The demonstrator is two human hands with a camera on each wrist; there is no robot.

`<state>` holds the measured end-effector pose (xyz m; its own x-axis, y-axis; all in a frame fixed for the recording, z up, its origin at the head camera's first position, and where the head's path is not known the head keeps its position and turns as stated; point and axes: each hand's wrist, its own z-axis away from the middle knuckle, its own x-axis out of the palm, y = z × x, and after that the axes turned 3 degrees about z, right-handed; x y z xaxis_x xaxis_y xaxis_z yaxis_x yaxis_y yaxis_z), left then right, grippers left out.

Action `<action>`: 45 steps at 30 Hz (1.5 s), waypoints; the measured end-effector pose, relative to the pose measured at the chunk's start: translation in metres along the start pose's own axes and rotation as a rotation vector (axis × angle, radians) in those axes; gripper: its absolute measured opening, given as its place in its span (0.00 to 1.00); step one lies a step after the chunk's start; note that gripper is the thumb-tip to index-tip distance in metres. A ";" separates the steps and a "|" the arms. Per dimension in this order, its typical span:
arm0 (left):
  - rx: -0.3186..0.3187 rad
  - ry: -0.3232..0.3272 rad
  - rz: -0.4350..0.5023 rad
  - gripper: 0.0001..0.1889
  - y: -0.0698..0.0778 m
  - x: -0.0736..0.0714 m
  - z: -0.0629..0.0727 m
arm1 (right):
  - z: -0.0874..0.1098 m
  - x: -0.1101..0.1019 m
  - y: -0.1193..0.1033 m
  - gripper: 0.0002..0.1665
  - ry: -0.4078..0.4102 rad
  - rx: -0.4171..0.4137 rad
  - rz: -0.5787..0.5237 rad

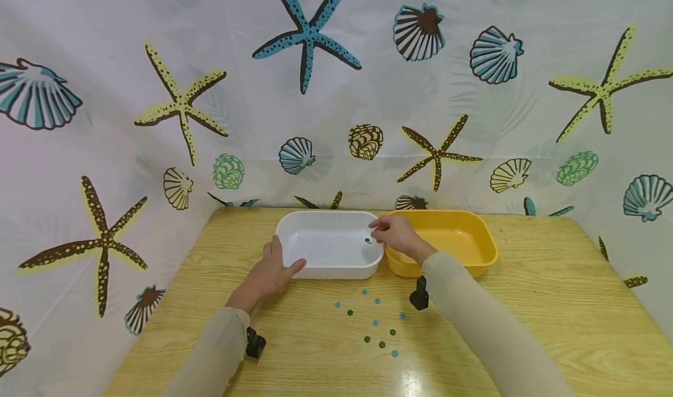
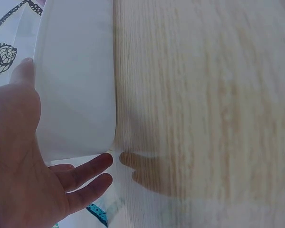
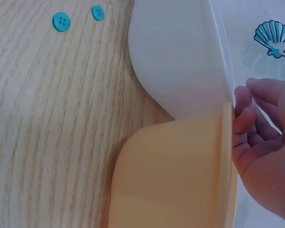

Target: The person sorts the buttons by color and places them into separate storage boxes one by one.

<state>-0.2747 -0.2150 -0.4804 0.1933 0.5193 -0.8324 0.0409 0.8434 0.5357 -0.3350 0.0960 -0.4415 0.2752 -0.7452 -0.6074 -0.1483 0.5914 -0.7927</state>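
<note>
My left hand (image 1: 268, 271) rests at the left front corner of a white plastic tub (image 1: 328, 273). Its thumb lies over the front rim; the spread fingers (image 2: 88, 173) reach along the tub's left end. Above the tub's right end is my right hand (image 1: 399, 232), loosely bent, crossing the edge of a yellow tub (image 1: 486, 257). A small dark green button (image 1: 367, 240) shows inside the white tub, just below and left of the right fingertips and apart from them. In the right wrist view, nothing shows between the bent fingers (image 3: 244, 121).
Several blue buttons (image 1: 377, 301) and green buttons (image 1: 392, 332) lie scattered on the wooden table (image 1: 547, 303) in front of the tubs. The two tubs stand side by side near the back edge. A cloth (image 1: 336, 93) printed with shells and starfish hangs behind.
</note>
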 end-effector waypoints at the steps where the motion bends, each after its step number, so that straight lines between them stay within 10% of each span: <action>1: 0.004 0.002 -0.002 0.59 0.000 0.000 0.000 | 0.000 0.000 0.001 0.15 0.000 -0.006 -0.002; 21: 0.010 0.010 -0.005 0.59 0.000 0.001 -0.001 | 0.031 -0.015 -0.005 0.10 -0.042 -0.162 0.054; 45: -0.005 0.000 -0.019 0.60 0.001 0.002 -0.001 | 0.095 -0.012 0.012 0.09 -0.304 -0.307 0.123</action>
<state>-0.2753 -0.2132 -0.4814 0.1929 0.5027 -0.8426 0.0396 0.8541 0.5186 -0.2494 0.1410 -0.4388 0.4977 -0.5238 -0.6914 -0.4594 0.5169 -0.7223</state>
